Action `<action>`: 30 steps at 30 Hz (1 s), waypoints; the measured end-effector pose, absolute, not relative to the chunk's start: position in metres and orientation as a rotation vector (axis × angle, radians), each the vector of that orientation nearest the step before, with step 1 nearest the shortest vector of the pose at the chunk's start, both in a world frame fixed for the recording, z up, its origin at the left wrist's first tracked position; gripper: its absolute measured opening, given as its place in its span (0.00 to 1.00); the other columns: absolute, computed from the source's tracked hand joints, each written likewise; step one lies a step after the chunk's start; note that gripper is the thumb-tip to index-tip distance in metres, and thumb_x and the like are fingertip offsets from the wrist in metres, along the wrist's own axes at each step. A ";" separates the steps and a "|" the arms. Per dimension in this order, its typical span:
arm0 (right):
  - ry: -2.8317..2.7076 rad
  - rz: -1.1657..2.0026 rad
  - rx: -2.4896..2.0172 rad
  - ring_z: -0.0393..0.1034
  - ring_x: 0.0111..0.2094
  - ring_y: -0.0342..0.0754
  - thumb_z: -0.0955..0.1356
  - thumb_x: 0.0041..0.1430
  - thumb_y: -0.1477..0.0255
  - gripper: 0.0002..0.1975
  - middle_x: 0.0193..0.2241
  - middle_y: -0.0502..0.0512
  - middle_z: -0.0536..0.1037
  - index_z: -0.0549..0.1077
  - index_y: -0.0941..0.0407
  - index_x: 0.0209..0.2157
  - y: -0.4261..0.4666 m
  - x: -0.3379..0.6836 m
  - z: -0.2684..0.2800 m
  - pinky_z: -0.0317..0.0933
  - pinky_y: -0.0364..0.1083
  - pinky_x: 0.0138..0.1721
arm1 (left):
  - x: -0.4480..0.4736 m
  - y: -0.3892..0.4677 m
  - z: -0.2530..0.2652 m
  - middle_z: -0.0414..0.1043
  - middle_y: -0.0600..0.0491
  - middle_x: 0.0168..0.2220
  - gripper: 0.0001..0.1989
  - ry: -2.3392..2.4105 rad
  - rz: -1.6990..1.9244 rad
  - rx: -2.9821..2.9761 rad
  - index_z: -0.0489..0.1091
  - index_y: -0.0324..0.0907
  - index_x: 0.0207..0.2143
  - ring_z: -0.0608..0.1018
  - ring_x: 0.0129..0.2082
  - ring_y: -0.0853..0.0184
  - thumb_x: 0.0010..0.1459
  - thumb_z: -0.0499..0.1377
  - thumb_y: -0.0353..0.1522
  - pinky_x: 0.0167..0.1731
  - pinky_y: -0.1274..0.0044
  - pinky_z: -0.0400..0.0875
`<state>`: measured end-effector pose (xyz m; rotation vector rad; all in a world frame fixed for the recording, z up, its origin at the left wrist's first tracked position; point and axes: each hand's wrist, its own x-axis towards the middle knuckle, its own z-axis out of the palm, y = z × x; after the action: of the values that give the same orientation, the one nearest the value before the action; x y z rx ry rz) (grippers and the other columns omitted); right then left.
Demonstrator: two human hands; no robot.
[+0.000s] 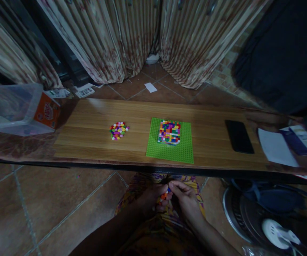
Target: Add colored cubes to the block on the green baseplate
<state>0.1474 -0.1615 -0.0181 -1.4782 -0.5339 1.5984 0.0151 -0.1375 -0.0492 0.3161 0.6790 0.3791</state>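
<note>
While low, right hand (185, 196) beside left (155, 196)

You show two hands (187, 197) at the near side — beyond them, one green baseplate (187, 144), one brick block (170, 131), one loose brick pile (118, 131), one clear box (12, 110).

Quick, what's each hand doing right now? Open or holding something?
Left hand: closed, holding small colorful bricks.
Right hand: touching up against those bricks; can't tell if it's gripping one.
</note>
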 end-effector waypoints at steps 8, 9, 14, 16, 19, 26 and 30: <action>-0.302 1.655 -1.332 0.66 0.18 0.43 0.72 0.47 0.58 0.14 0.18 0.49 0.74 0.73 0.56 0.24 -0.167 0.140 -0.013 0.59 0.42 0.19 | 0.014 -0.139 -0.048 0.61 0.56 0.25 0.19 0.700 0.387 0.284 0.65 0.36 0.30 0.60 0.17 0.80 0.49 0.62 0.44 0.14 0.84 0.44; -0.304 1.649 -1.350 0.65 0.18 0.43 0.72 0.47 0.58 0.15 0.17 0.49 0.73 0.73 0.56 0.24 -0.167 0.141 -0.012 0.58 0.41 0.19 | 0.013 -0.139 -0.047 0.61 0.56 0.25 0.19 0.681 0.390 0.273 0.66 0.36 0.30 0.60 0.17 0.80 0.49 0.62 0.44 0.14 0.85 0.44; -0.469 1.416 -1.439 0.60 0.19 0.40 0.74 0.45 0.59 0.14 0.19 0.49 0.72 0.77 0.57 0.27 -0.147 0.159 0.001 0.57 0.41 0.21 | 0.010 -0.137 -0.046 0.61 0.56 0.25 0.19 0.625 0.369 0.179 0.66 0.36 0.31 0.59 0.18 0.80 0.48 0.64 0.43 0.14 0.84 0.42; -0.624 1.234 -1.496 0.62 0.21 0.41 0.74 0.45 0.61 0.14 0.22 0.49 0.74 0.78 0.55 0.30 -0.126 0.172 0.011 0.59 0.42 0.24 | 0.011 -0.137 -0.045 0.61 0.56 0.25 0.18 0.641 0.367 0.141 0.65 0.37 0.30 0.59 0.18 0.80 0.47 0.64 0.42 0.14 0.84 0.41; -0.924 0.972 -1.541 0.69 0.29 0.46 0.73 0.47 0.63 0.11 0.28 0.51 0.78 0.79 0.53 0.32 -0.086 0.188 0.024 0.63 0.45 0.33 | 0.012 -0.137 -0.043 0.61 0.56 0.25 0.18 0.671 0.367 0.155 0.64 0.37 0.29 0.59 0.18 0.80 0.47 0.64 0.42 0.14 0.84 0.39; -1.447 0.703 -1.473 0.72 0.34 0.48 0.70 0.52 0.63 0.10 0.32 0.54 0.79 0.78 0.55 0.32 -0.010 0.196 0.021 0.63 0.47 0.37 | 0.013 -0.134 -0.039 0.61 0.56 0.26 0.18 0.737 0.332 0.173 0.63 0.38 0.29 0.58 0.18 0.79 0.46 0.63 0.42 0.15 0.83 0.40; -1.625 0.603 -1.533 0.73 0.31 0.48 0.68 0.55 0.63 0.11 0.31 0.53 0.79 0.78 0.55 0.31 0.011 0.199 0.023 0.63 0.45 0.35 | 0.014 -0.132 -0.040 0.61 0.55 0.26 0.19 0.762 0.310 0.196 0.63 0.38 0.28 0.59 0.18 0.79 0.45 0.63 0.44 0.16 0.83 0.39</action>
<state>0.1989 0.0111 0.0235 -1.5332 -1.6255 0.6025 0.0137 -0.1317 -0.0402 0.1964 0.7619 0.3096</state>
